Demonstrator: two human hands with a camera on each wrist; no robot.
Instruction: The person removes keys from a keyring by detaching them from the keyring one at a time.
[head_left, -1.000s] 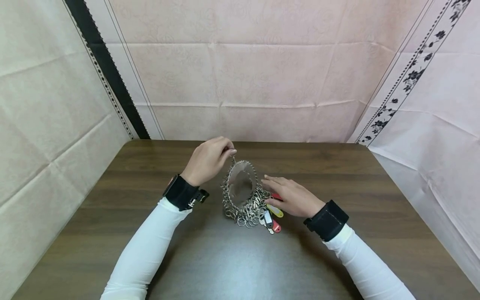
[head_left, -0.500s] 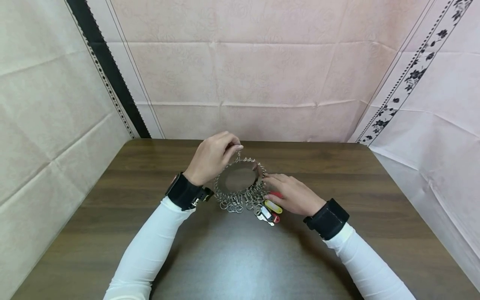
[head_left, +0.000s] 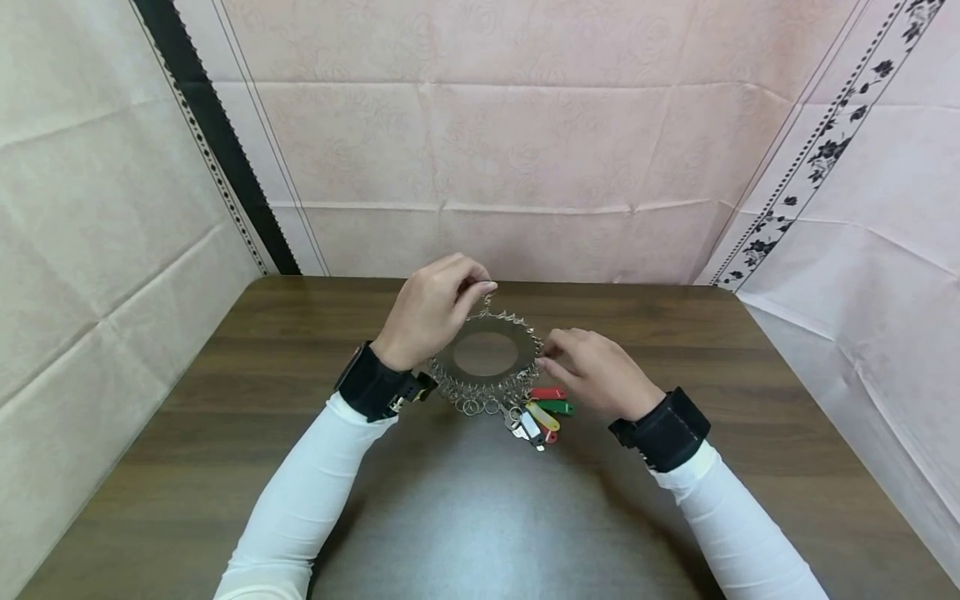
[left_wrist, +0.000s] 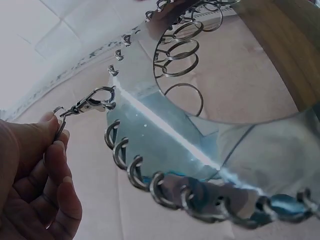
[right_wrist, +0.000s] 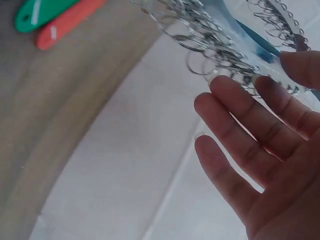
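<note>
Held upright over the table, a flat shiny metal ring (head_left: 486, 326) has many small snap clips with split rings hooked along its edge. My left hand (head_left: 437, 310) pinches the split ring of a snap clip (left_wrist: 92, 103) at the top of it, between thumb and curled forefinger. At its right edge, my right hand (head_left: 602, 372) has bent, relaxed fingers; thumb and forefinger lie on either side of the rim with a gap between them. Below hang coloured key tags: red (head_left: 549, 392), green (head_left: 556, 407), yellow (head_left: 542, 416), and a white one (head_left: 529, 425) with a dark frame.
The brown wooden table (head_left: 480, 517) reaches back to a pale cloth wall (head_left: 480, 150). White cloth hangs on both sides, with a black band (head_left: 217, 142) at left and a floral border (head_left: 817, 158) at right. Both wrists wear black straps (head_left: 663, 429).
My left hand has risen to the right with the clip, and the metal ring has turned to face me. My right fingers have bent and moved up from the tags to the ring's edge.
</note>
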